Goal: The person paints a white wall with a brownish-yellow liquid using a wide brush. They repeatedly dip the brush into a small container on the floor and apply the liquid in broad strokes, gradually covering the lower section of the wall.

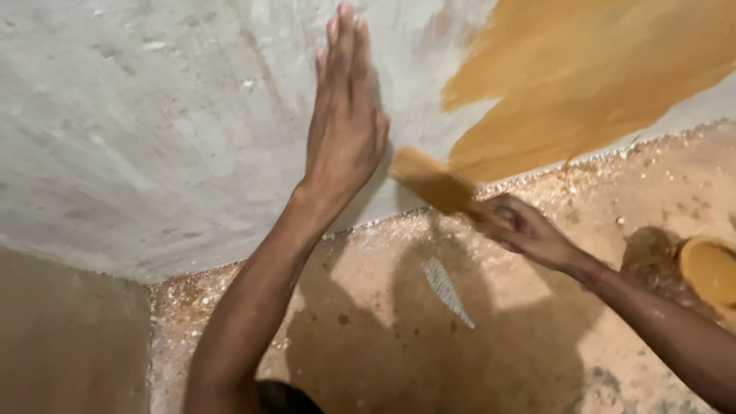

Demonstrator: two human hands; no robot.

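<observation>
the right hand (529, 230) is clenched round the handle of a wide paintbrush (433, 182), whose long axis runs from the hand up and to the left, bristle end blurred and lying against the grey wall (153, 130); the brush head sits just left of and below the ochre painted patch (583, 84), which spreads up and to the right; bare grey wall lies open to the left of the bristles, but the left hand (346, 115) is pressed flat there, released and grasping nothing, fingers pointing up, just beside the brush head and nearer to it than anything else; the wall's lower edge meets the speckled floor (383, 345) just beneath the brush; a paint container (709, 268) of the same ochre stands at the far right on the floor, near the right forearm; a pale scrap (447, 290) lies on the floor below the hands.
</observation>
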